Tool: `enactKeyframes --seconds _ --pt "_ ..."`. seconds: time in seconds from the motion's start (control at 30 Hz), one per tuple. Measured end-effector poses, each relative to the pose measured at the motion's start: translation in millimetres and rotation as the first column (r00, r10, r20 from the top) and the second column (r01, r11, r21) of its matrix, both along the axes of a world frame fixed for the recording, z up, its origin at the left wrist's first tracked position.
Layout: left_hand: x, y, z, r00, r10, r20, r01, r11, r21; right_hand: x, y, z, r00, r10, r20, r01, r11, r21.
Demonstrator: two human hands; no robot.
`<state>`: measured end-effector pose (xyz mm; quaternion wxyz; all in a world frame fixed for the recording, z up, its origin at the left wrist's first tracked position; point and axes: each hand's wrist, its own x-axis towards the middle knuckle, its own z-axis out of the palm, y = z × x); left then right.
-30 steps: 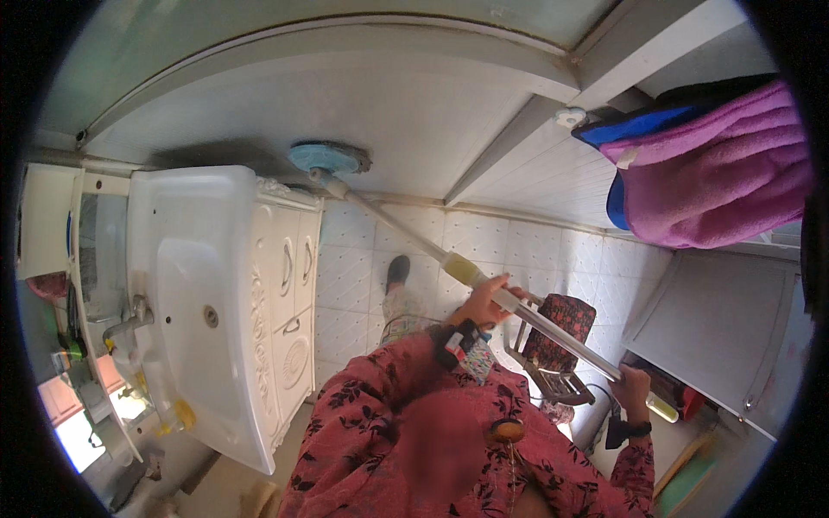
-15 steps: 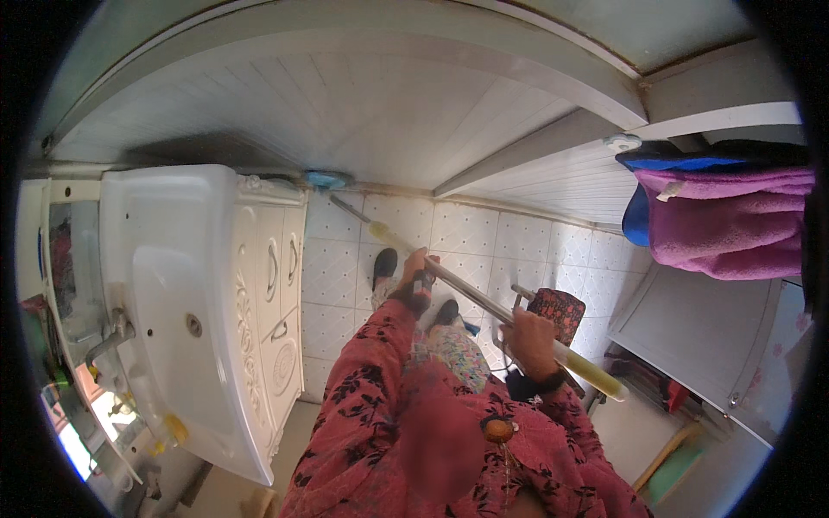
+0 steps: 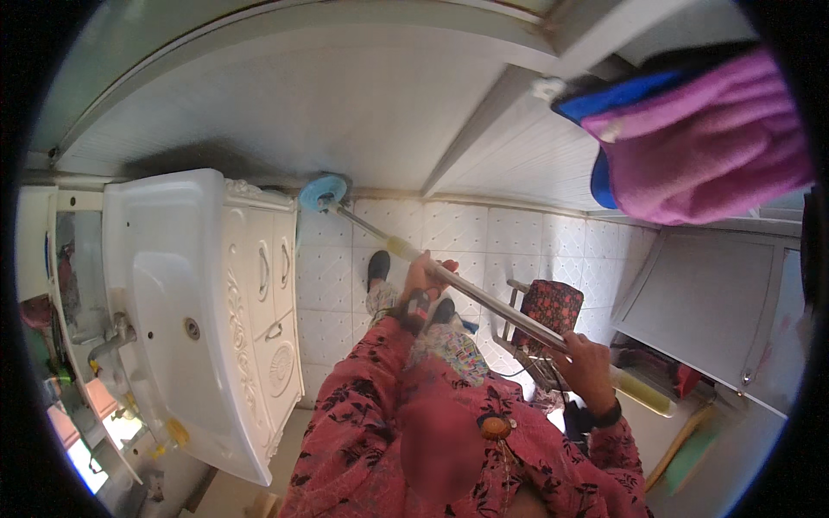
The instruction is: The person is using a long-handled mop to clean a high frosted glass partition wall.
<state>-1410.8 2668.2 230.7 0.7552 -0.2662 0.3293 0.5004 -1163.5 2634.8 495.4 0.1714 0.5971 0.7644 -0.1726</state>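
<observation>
A long metal mop (image 3: 496, 302) with pale yellow grip sections slants across the view from the far left down to the near right. Its round, light blue head (image 3: 324, 192) is tilted up at the foot of the wall, beside the cabinet. My left hand (image 3: 423, 276) is closed round the upper-left stretch of the pole, just past one yellow sleeve. Farther down the pole, my right hand (image 3: 582, 367) grips it near the yellow end, a dark band on that wrist. My feet in dark shoes show below the pole.
To the left stands a white washbasin (image 3: 186, 259) on a carved cabinet (image 3: 263, 268). A small seat with a red-and-black patterned cover (image 3: 553, 311) is on the tiled floor (image 3: 332, 298). Purple cloth (image 3: 699, 147) hangs at upper right, above a grey cabinet (image 3: 695, 298).
My right hand has moved right and downward with the pole. The blue mop head has tipped so its round face shows more, and the view has shifted slightly.
</observation>
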Motion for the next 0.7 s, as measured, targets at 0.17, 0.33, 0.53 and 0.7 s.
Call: enactKeyframes --seconds 0.17,0.33,0.53,0.7 --pt "25 -17 36 0.998 0.012 -0.057 0.000 0.978 0.208 74 -48 21 0.997 -0.019 -0.069 0.026 0.995 0.093" --pt "68 -43 76 0.994 -0.095 -0.045 0.104 0.959 0.264 142 -104 12 0.977 -0.090 -0.191 0.130 0.970 0.206" --pt "93 -62 134 0.893 -0.447 0.063 0.349 0.773 0.530 201 -171 -12 0.854 -0.399 -0.333 0.451 0.888 0.092" --pt "89 -71 158 0.835 -0.546 -0.060 0.472 0.657 0.588 204 -207 -40 0.842 -0.471 -0.265 0.498 0.866 0.045"
